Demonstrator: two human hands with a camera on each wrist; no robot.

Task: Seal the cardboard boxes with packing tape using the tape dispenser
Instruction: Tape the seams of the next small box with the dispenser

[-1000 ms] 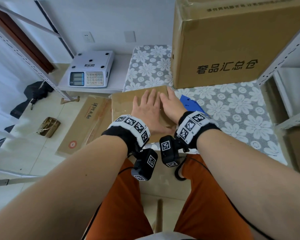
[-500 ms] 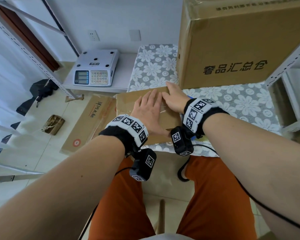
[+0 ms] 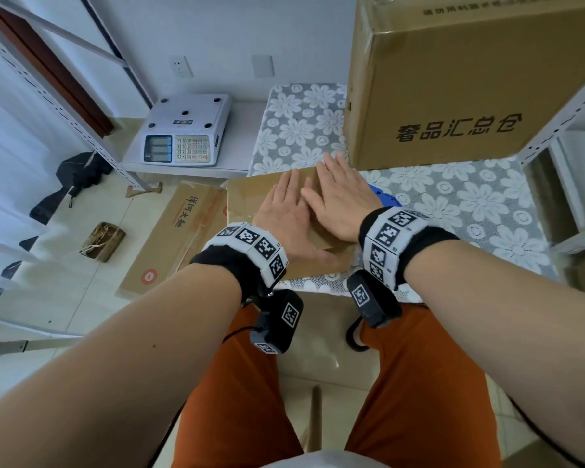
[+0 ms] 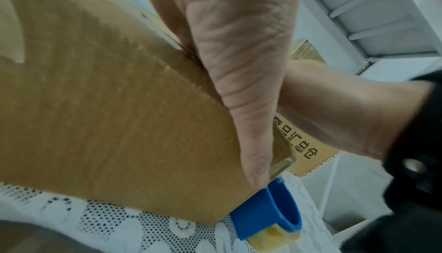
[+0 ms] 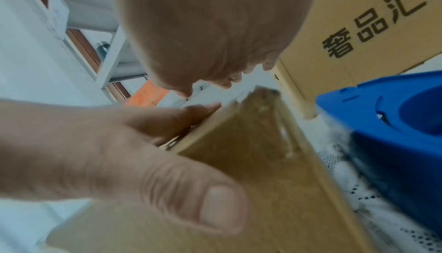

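Lying brown small cardboard box under flat hands

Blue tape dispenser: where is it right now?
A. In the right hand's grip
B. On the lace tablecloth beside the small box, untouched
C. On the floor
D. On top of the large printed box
B: the blue tape dispenser lies on the lace tablecloth beside the small box, while both hands press flat on the box.
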